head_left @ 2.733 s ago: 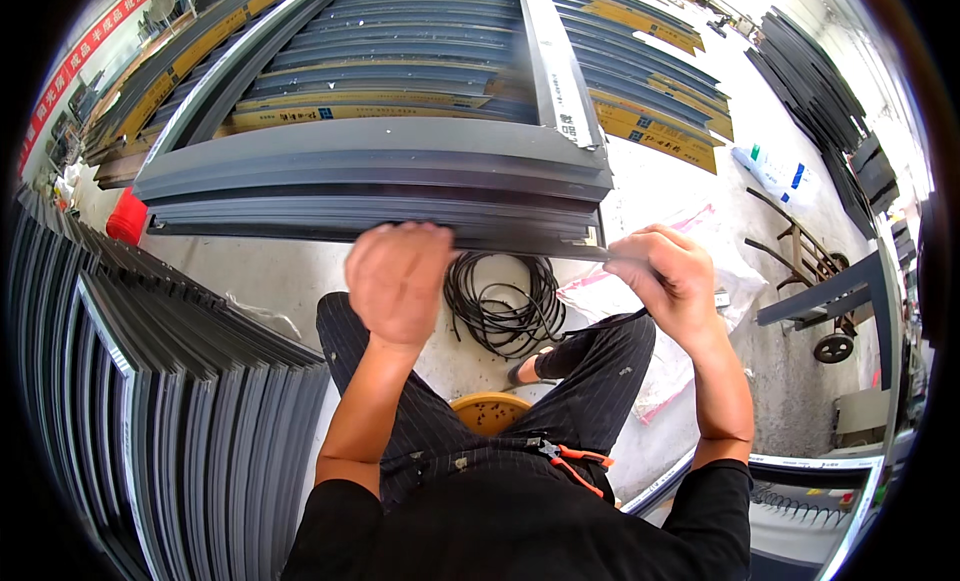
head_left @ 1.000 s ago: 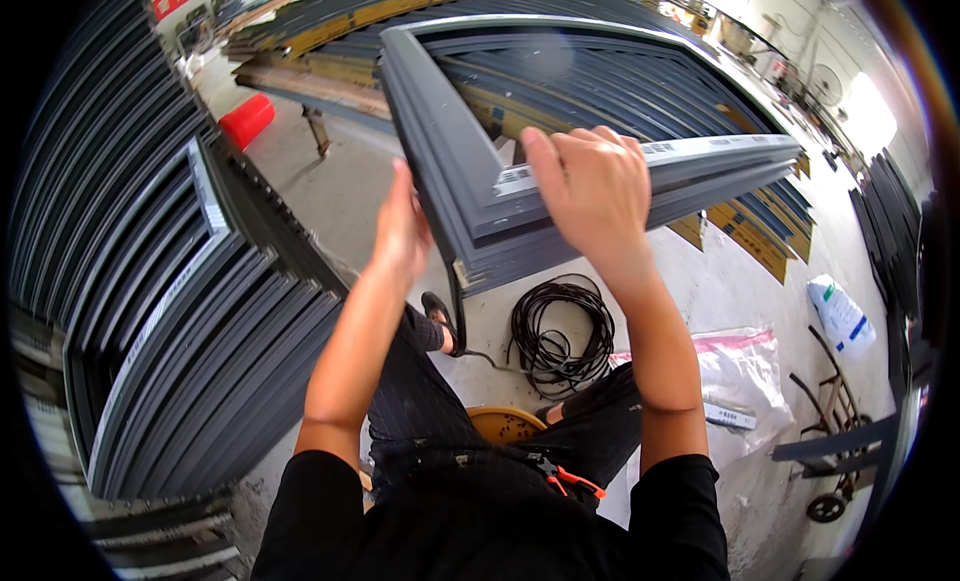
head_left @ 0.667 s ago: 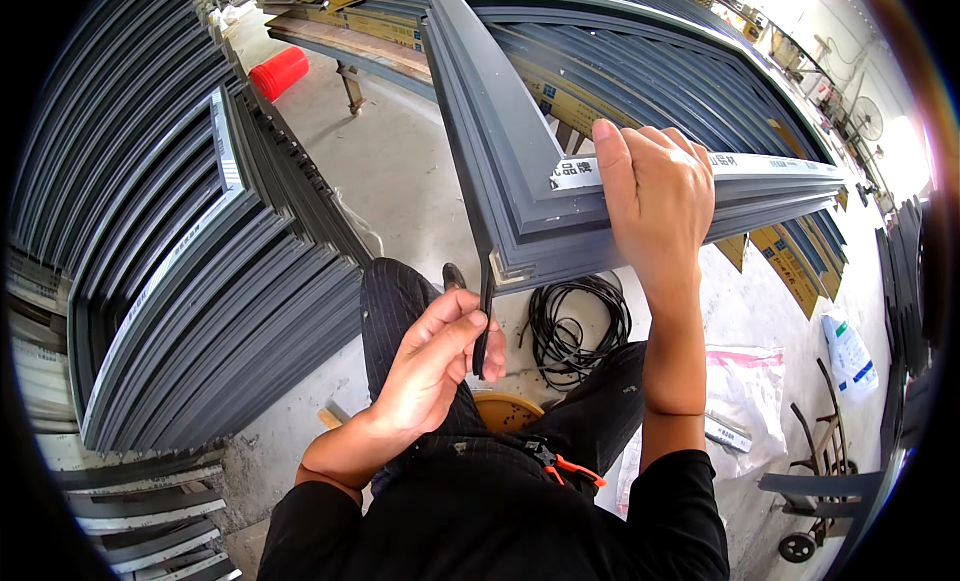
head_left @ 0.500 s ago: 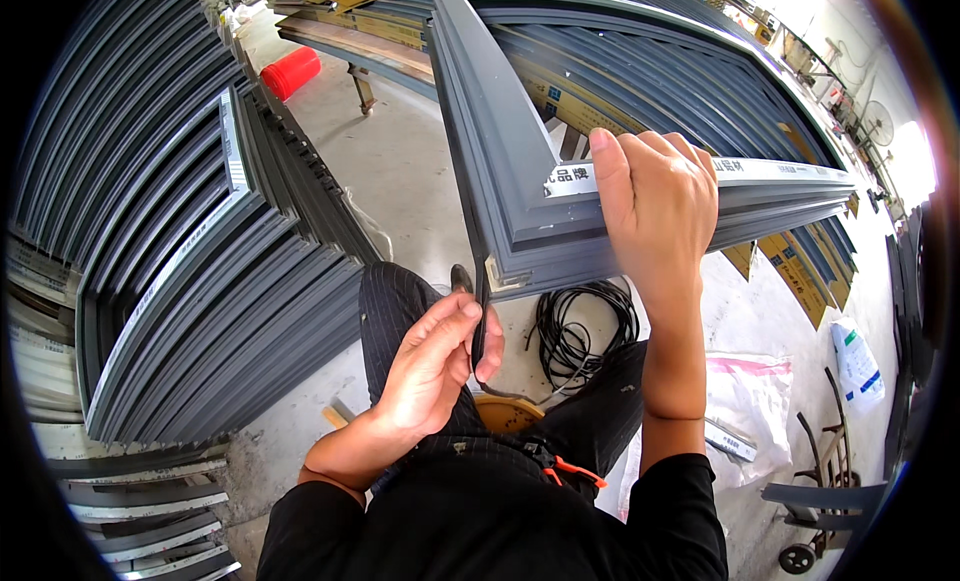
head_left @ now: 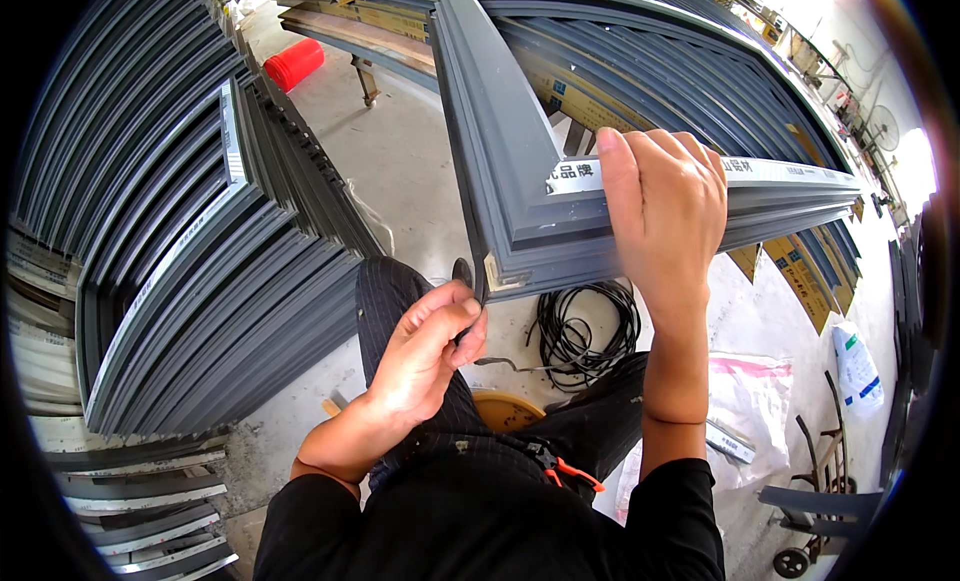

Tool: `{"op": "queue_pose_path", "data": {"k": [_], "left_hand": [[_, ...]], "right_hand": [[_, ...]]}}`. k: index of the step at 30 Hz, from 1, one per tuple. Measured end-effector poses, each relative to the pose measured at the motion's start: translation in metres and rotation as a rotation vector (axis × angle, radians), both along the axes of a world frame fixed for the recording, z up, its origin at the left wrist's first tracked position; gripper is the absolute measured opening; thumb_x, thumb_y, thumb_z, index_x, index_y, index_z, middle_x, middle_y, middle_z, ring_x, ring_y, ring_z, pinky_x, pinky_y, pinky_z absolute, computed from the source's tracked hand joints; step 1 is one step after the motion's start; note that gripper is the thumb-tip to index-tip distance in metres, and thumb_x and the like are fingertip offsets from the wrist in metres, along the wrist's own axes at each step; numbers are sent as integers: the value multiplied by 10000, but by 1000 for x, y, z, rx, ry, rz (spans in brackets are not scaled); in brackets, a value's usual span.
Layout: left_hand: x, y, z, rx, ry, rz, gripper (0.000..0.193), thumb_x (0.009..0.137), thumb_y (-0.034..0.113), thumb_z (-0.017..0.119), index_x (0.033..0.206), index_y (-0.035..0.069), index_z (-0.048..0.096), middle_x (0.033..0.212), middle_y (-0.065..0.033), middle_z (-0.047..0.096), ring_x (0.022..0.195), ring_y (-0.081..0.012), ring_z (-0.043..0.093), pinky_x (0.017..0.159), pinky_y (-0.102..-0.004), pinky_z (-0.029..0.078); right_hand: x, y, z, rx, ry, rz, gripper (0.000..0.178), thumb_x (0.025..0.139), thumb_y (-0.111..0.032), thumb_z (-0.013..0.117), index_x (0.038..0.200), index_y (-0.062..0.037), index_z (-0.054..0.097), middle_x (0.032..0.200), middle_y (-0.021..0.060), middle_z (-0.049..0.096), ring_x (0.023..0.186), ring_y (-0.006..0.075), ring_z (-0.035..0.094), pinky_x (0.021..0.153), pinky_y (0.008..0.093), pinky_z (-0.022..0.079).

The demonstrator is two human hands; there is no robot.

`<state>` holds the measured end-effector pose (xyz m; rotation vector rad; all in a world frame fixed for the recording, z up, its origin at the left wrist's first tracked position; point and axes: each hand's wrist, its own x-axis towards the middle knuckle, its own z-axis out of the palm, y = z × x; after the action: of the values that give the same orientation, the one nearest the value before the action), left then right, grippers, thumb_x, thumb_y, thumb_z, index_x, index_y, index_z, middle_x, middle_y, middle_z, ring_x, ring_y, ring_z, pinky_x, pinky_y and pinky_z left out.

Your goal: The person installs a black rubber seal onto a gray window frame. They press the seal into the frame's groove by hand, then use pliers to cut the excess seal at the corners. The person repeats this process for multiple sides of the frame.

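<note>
A grey metal frame, like a window sash, stands tilted before me with a white printed film along its near rail. My right hand is closed around that rail, thumb on the near side and fingers over the top. Below the frame's near left corner, my left hand pinches a thin black strip that runs along the corner's edge. The fingers partly hide the strip. A coil of black strip lies on the floor under the frame, and a loose length reaches toward my left hand.
Stacked grey frames stand close on my left. Farther off are a red bucket and a long workbench. A yellow-brown bucket sits between my legs. Plastic bags and a hand truck are at the right.
My left hand has shifted slightly left, and its fingers have closed more tightly together on the strip. My right hand and the frame have moved a little to the right in view.
</note>
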<state>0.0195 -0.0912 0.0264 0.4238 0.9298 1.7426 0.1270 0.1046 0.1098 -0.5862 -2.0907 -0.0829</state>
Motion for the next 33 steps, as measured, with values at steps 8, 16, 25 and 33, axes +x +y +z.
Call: {"op": "queue_pose_path", "data": {"k": [8,16,25,33], "left_hand": [[-61,-11,-6,-13,379,103,71,894,59,579,827,37,578,681,16,474,583,-84,383,574,-258,317],[-49,-11,-27,22,719,191,102,901,-29,610,819,20,574,723,57,503,668,-17,394,582,-197,310],[-39,-8,-35,80,851,263,120,900,-10,622,801,16,558,721,33,485,644,-48,382,613,-216,357],[-32,-7,-38,64,766,244,103,914,16,623,826,23,571,740,36,499,659,-45,397,567,-225,318]], "right_hand": [[117,-66,-107,-3,-264,442,339,700,-101,762,1008,-3,661,948,111,630,840,309,622,756,437,514],[220,-175,-227,-894,-816,75,331,801,-203,697,1097,-61,651,1012,103,617,980,318,576,818,432,481],[218,-175,-250,-893,-833,88,188,835,-179,647,981,-61,637,908,125,625,907,342,599,784,421,493],[224,-189,-247,-1237,-673,133,460,884,-386,674,1176,-43,584,1005,158,648,985,352,628,850,417,509]]}}
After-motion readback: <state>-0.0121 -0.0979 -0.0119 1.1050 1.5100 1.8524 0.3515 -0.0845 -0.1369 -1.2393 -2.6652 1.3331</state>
